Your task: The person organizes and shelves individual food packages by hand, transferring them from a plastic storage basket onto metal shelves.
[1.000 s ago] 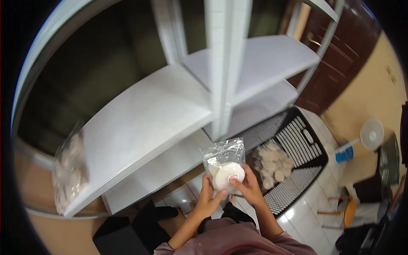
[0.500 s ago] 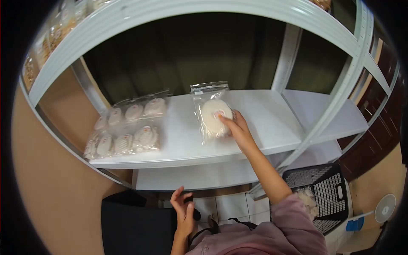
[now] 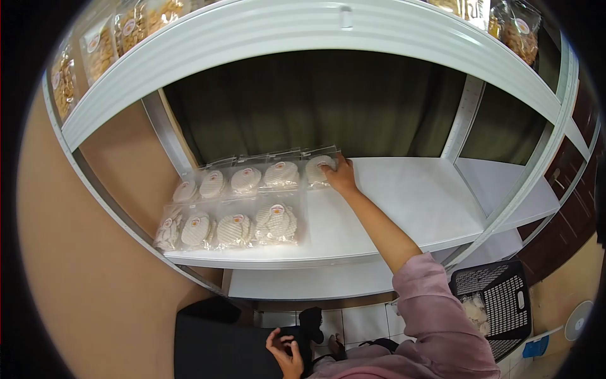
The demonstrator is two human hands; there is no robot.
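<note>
Placement step: right hand [image 3: 343,177], fingers closed on cracker packet [image 3: 319,169], ends the shelf [image 3: 404,202] back row; release next. Left hand [image 3: 285,355], at 6 o'clock, hangs loosely curled, empty.

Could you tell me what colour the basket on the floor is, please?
The basket is black, seen in the head view.

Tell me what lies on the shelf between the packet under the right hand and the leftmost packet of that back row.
In the head view, three more clear packets of pale discs lie side by side between the packet under the right hand and the leftmost packet.
</note>
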